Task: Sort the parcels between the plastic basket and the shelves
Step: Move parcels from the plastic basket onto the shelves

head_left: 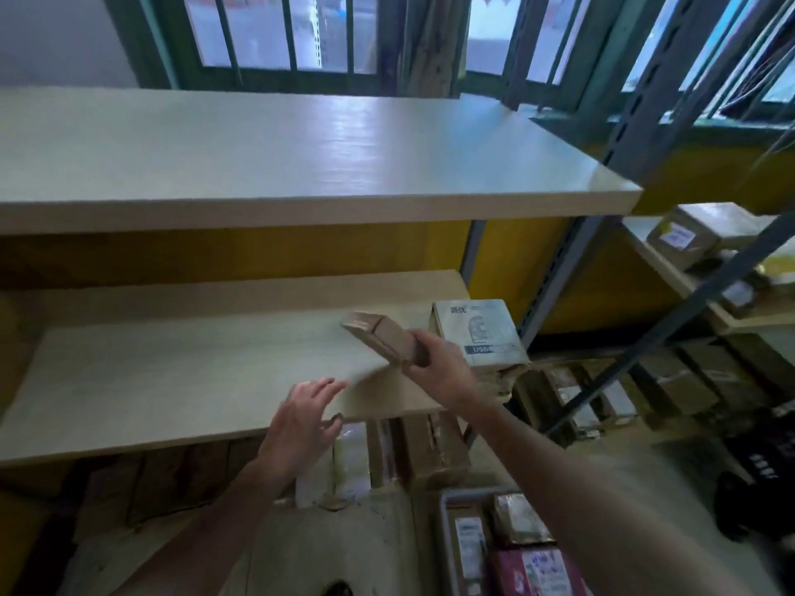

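One brown parcel (385, 339), gripped by the right hand (439, 367), hovers over the middle shelf (172, 380); left hand (301, 423) hangs released. Next: lowering it flat beside the white box (479, 331).

middle shelf (172, 380) bare leftward, white box (477, 333) blocking right end

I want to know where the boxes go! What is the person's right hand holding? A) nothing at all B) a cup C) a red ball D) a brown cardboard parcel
D: the right hand grips a small brown cardboard parcel over the middle shelf, beside a white box.
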`<state>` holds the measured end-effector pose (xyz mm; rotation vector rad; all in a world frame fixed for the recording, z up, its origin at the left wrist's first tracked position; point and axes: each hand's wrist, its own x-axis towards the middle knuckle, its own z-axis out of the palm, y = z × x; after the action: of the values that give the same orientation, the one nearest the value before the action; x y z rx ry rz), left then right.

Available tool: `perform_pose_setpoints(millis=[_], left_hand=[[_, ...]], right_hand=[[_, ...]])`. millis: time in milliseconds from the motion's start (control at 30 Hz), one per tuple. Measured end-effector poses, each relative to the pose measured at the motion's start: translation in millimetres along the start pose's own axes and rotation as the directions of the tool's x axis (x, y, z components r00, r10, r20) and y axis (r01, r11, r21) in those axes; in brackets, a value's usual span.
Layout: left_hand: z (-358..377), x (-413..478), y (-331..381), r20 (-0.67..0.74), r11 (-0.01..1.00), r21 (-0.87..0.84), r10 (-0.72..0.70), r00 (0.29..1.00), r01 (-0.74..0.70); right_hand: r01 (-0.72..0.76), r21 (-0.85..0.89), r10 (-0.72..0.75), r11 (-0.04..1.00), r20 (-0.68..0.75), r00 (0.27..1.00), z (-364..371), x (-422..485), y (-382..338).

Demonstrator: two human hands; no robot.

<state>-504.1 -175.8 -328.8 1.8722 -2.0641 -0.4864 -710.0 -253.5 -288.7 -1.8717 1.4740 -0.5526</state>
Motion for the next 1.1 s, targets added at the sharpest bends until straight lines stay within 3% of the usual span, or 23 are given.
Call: perform_pose_setpoints(millis=[67,133,300,433,533,700,833,1000,1100], left_hand=[[-9.6,-2.4,7.3,-0.038,1.0,-0.008,-0.023,0.999,0.022],[-15.5,-7.7,16.2,-0.046,0.987,-0.123,-0.106,0.993,0.099],[-11.0,-31.9,48.3,0.016,0.837,-0.469,-0.309,0.951,0.281],[5.5,-50.6,83.9,-0.074,0.732,-0.648,-0.334,0.94,0.21],[18.4,-62.8,107.3,-0.074,0.673,-0.724,-0.289,0.954,0.148],[32.7,-53.9,139.4,-0.116,0.69,-0.722,-0.175,0.978,0.038],[53.2,-49.8,158.8,-0.107,0.753,-0.655,-0.168,0.98,0.057],[84.0,-23.9,192.4,-0.121,0.839,-0.544,-0.094,0.988,0.013],[122.7,-26.2,201.8,-0.003,0.877,-0.48,-0.029,1.0,0.024]], right_hand=[[-0.04,0.121,0.054,0.992,-0.111,0.992,-20.7,-2.9,-13.3],[-0.034,0.208,0.074,0.978,-0.188,0.979,-39.2,-10.5,-21.8],[-0.023,0.407,0.119,0.913,-0.212,0.97,-70.6,-48.1,-20.9],[-0.096,0.529,0.213,0.843,-0.165,0.963,-77.3,-82.9,-7.3],[-0.116,0.516,0.229,0.849,-0.16,0.96,-88.8,-110.7,12.6],[-0.175,0.283,0.243,0.943,-0.23,0.942,-119.9,-153.6,48.3],[-0.334,0.21,0.366,0.919,-0.141,0.92,-127.8,-194.1,87.4],[-0.426,0.52,0.572,0.74,-0.155,0.805,-127.8,-234.8,135.9],[-0.504,0.565,0.694,0.653,-0.179,0.698,-104.6,-259.8,167.6]])
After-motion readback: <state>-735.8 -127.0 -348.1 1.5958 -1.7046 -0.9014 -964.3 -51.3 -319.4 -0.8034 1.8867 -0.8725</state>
